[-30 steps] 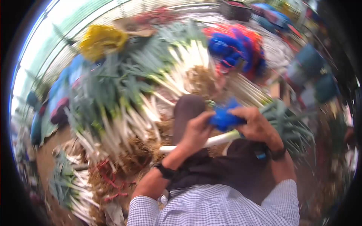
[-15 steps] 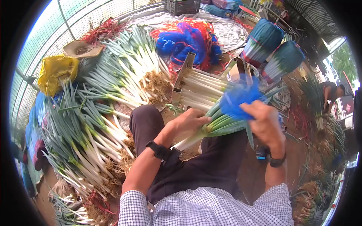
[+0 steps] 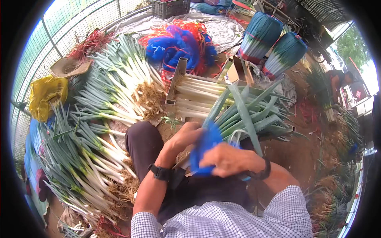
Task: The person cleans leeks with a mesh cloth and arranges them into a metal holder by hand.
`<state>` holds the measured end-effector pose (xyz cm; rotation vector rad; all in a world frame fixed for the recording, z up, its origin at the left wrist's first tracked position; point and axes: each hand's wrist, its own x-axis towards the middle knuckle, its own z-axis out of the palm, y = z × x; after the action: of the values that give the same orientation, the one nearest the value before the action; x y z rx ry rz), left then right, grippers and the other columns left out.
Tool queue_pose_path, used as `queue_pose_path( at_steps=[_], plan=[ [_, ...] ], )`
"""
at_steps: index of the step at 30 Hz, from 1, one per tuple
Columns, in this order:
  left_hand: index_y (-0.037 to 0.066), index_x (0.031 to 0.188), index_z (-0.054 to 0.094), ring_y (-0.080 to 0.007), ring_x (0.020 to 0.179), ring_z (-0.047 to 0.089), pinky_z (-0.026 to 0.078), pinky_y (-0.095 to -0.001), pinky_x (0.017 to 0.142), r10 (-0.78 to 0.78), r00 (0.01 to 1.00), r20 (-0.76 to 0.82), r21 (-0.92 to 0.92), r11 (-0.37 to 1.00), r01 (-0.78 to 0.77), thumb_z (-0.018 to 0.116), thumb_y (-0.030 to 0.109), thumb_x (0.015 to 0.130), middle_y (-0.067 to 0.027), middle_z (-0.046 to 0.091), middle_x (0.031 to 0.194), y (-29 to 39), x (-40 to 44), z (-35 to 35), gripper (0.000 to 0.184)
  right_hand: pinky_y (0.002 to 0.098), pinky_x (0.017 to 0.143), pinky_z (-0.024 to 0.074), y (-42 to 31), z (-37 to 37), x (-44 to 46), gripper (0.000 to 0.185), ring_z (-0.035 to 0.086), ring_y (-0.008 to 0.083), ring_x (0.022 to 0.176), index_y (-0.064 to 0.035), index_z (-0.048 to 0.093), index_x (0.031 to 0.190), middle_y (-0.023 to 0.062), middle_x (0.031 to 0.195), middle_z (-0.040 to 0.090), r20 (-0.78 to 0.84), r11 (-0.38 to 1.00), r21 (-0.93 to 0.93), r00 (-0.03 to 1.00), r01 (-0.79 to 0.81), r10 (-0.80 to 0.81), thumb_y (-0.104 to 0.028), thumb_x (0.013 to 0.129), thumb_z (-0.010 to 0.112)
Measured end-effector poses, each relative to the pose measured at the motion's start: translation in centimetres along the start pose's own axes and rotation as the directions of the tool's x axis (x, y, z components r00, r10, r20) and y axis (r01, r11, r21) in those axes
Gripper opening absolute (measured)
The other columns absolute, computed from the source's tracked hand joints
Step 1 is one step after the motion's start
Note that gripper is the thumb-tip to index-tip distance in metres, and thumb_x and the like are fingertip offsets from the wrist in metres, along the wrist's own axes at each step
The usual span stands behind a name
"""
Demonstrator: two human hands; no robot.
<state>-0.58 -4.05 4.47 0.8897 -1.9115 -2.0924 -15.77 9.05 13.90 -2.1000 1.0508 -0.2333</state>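
Note:
In front of my lap, my left hand (image 3: 186, 135) is closed by the base of a leek's green leaves (image 3: 216, 108); its fingertips are partly hidden. Bunched blue netting (image 3: 205, 148) hangs between my hands and covers most of the leek's stem. My right hand (image 3: 227, 159), blurred by motion, is wrapped round the netting, just below and right of my left hand. Beyond them, a metal frame (image 3: 171, 95) holds several leeks (image 3: 202, 92) laid side by side, white stems to the left and leaves to the right.
Piles of leeks (image 3: 85, 154) with roots lie on my left. Behind are a blue net heap (image 3: 174, 49), a black crate (image 3: 170, 8), a cardboard box (image 3: 238, 71) and wrapped leek bundles (image 3: 262, 33). A yellow bag (image 3: 47, 97) and hat (image 3: 70, 67) sit far left. Another person (image 3: 337, 81) bends at right.
My right hand has come left and down with the blue netting, from the leaves to beside my left hand. The leek's leaves now stand spread. The view has shifted slightly right.

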Motion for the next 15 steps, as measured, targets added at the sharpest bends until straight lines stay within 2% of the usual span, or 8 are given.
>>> queue_pose_path(
  at_steps=[2, 3, 5, 6, 8, 11, 13, 15],
  plan=[
    [-0.006, 0.11, 0.07, -0.0125, 0.084, 0.06, 0.05, -0.0306, 0.074, -0.018, 1.0, 0.025, 0.035, 0.999, 0.017, 0.064, 0.031, 0.098, -0.0055, 0.068, 0.093, 0.5, 0.4, -0.1, 0.04, 0.0383, 0.081, 0.0562, -1.3, -1.4, -2.0, 0.034, 0.072, 0.0328, 0.091, 0.0007, 0.072, 0.111, 0.0158, 0.101, 0.075, 0.091, 0.964, 0.264, 0.995, 0.013, -0.038, -0.009, 0.078, 0.071],
    [-0.008, 0.114, 0.068, -0.013, 0.083, 0.061, 0.051, -0.0308, 0.075, 0.06, 0.995, 0.076, -0.082, 0.995, -0.053, 0.063, 0.03, 0.097, -0.0064, 0.069, 0.094, -1.3, 1.7, 0.0, 0.042, 0.037, 0.081, 0.056, -1.3, -2.2, -3.0, 0.034, 0.072, 0.0306, 0.09, 0.0005, 0.072, 0.112, 0.015, 0.101, 0.075, 0.038, 0.935, 0.353, 0.999, -0.001, -0.013, -0.009, 0.079, 0.072],
    [-0.009, 0.116, 0.067, -0.0133, 0.084, 0.063, 0.052, -0.0313, 0.076, 0.03, 0.995, 0.098, 0.005, 1.0, -0.031, 0.064, 0.03, 0.097, -0.008, 0.07, 0.096, -0.5, 3.0, 0.1, 0.043, 0.0343, 0.082, 0.0555, -1.0, -4.3, -4.9, 0.034, 0.072, 0.026, 0.089, 0.0001, 0.072, 0.115, 0.0135, 0.102, 0.076, -0.068, 0.852, 0.524, 0.997, -0.005, 0.047, -0.009, 0.082, 0.073],
    [-0.01, 0.116, 0.066, -0.0134, 0.085, 0.064, 0.053, -0.0316, 0.077, 0.018, 0.994, 0.111, 0.052, 0.998, -0.024, 0.064, 0.03, 0.096, -0.0087, 0.071, 0.097, 0.2, 3.9, 0.1, 0.044, 0.0318, 0.082, 0.0547, -1.8, -5.2, -5.4, 0.031, 0.071, 0.0205, 0.088, 0.0013, 0.071, 0.113, 0.0094, 0.095, 0.076, -0.048, 0.791, 0.591, 0.972, -0.158, 0.229, -0.007, 0.083, 0.074],
    [-0.011, 0.117, 0.067, -0.0138, 0.088, 0.066, 0.054, -0.0322, 0.079, -0.023, 0.992, 0.124, 0.064, 0.998, 0.015, 0.068, 0.029, 0.093, -0.0113, 0.072, 0.099, 1.3, 5.1, 0.6, 0.047, 0.0335, 0.081, 0.0552, -0.7, -6.1, -5.2, 0.033, 0.071, 0.0267, 0.084, 0.0021, 0.07, 0.114, 0.0148, 0.095, 0.076, -0.038, 0.844, 0.433, 0.929, -0.316, 0.367, -0.011, 0.083, 0.073],
    [-0.011, 0.115, 0.068, -0.0129, 0.088, 0.066, 0.054, -0.0318, 0.078, -0.037, 0.999, 0.009, 0.209, 0.977, 0.034, 0.073, 0.027, 0.089, -0.0101, 0.072, 0.098, 4.2, 4.6, 1.6, 0.046, 0.04, 0.077, 0.0565, 3.7, -5.4, -5.9, 0.032, 0.071, 0.035, 0.082, 0.0016, 0.069, 0.113, 0.0203, 0.092, 0.074, -0.274, 0.932, 0.139, 0.891, -0.336, 0.362, -0.014, 0.085, 0.069],
    [-0.011, 0.116, 0.067, -0.0132, 0.087, 0.067, 0.054, -0.032, 0.079, 0.044, 0.996, 0.072, 0.112, 0.992, -0.052, 0.074, 0.024, 0.089, -0.0097, 0.072, 0.099, 2.9, 5.1, 1.5, 0.045, 0.0466, 0.075, 0.0532, 4.5, -7.0, -7.9, 0.027, 0.07, 0.038, 0.085, -0.0019, 0.066, 0.11, 0.0212, 0.091, 0.07, -0.459, 0.717, -0.251, 0.732, -0.65, 0.504, -0.011, 0.085, 0.063],
    [-0.011, 0.118, 0.068, -0.0144, 0.087, 0.068, 0.055, -0.0322, 0.081, 0.106, 0.985, 0.136, 0.038, 0.993, -0.112, 0.072, 0.019, 0.091, -0.0093, 0.073, 0.101, 1.7, 5.3, 1.4, 0.041, 0.052, 0.082, 0.0538, 5.1, -10.4, -9.4, 0.021, 0.066, 0.0436, 0.094, -0.0039, 0.065, 0.105, 0.0227, 0.098, 0.069, -0.642, 0.456, -0.366, 0.575, -0.811, 0.507, -0.011, 0.086, 0.062]
  ],
)
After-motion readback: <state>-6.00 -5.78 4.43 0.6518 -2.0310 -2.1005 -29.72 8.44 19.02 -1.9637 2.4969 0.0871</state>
